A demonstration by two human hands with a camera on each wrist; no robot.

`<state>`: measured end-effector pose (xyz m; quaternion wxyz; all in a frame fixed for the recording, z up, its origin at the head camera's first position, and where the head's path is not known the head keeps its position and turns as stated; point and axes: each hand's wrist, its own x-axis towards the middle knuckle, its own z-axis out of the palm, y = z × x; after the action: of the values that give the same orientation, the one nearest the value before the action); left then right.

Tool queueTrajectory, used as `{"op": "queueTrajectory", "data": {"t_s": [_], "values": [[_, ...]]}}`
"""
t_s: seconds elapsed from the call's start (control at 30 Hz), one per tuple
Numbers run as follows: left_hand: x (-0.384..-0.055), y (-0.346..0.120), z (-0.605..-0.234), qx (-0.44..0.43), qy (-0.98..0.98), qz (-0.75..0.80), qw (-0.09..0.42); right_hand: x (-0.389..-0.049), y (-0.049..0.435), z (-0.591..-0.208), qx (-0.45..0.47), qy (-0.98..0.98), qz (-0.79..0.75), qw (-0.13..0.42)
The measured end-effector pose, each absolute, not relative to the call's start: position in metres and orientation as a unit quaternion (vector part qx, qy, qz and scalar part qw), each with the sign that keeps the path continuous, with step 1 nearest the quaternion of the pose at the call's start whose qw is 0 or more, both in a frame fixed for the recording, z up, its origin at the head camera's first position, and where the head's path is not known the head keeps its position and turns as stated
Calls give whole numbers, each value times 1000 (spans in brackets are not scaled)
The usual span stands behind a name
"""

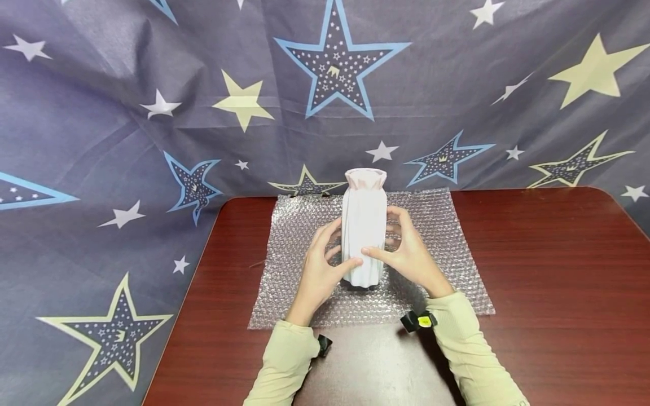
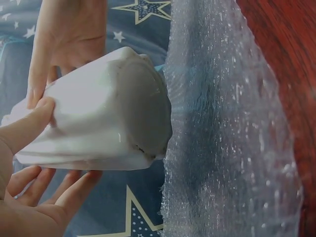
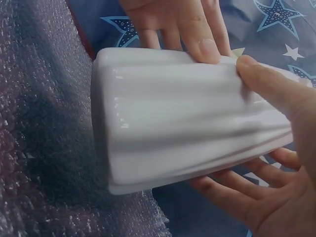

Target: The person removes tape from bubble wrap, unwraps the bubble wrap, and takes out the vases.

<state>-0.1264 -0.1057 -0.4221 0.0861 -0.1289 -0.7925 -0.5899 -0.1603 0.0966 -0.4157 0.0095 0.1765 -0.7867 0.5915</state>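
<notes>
A white fluted vase (image 1: 364,231) with a pinkish, flared rim stands upright between both hands, held above a sheet of bubble wrap (image 1: 299,282). The left hand (image 1: 321,268) grips its left side, thumb across the front and fingers round the side. On the right side the right hand (image 1: 413,254) grips it too, with the thumb on the front. In the left wrist view the underside of the vase (image 2: 94,116) shows, with a small dark mark at its lower edge. The right wrist view shows the ridged wall of the vase (image 3: 187,113) between thumbs and fingers.
The bubble wrap lies flat on a dark red wooden table (image 1: 548,270), reaching its back edge. Behind hangs a grey-blue cloth (image 1: 431,67) with stars. Both sleeved wrists carry small black devices, one of them a black camera (image 1: 417,321) with a yellow patch.
</notes>
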Motion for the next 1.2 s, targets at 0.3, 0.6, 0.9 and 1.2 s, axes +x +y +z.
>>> {"op": "queueTrajectory", "data": {"t_s": [0.3, 0.6, 0.9, 1.2], "values": [[-125, -106, -420, -130, -785, -597, 103, -157, 96, -411, 200, -775, 597, 49], [-125, -105, -416, -134, -780, -599, 122, -154, 93, -408, 204, -777, 591, 70], [-123, -107, -416, -138, -775, -602, 136, -151, 89, -406, 211, -784, 578, 78], [-120, -113, -412, -133, -780, -593, 150, -151, 83, -406, 231, -782, 573, 82]]}}
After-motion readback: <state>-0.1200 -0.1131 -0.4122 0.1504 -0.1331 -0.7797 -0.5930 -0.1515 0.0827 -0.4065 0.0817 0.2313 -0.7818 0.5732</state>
